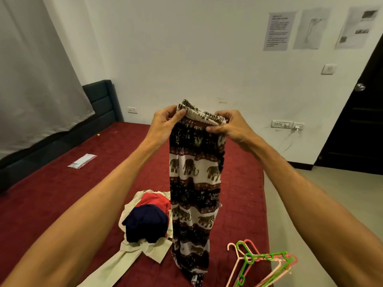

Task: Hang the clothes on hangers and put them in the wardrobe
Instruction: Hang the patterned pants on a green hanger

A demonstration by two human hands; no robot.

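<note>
Red bed [62, 193]: your left hand [165, 123] and right hand [230, 125] each pinch the elephant-print trousers [194, 183] by the waistband. Step: straightening. Next, likely: free one hand for a hanger [263, 264].

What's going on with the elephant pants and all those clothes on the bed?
A person is holding up the elephant-print pants by the waistband, left hand and right hand each pinching one end, so they hang down over the red bed. A pile of other clothes lies on the bed, and the coloured hangers rest near its edge, none in use yet.
</note>
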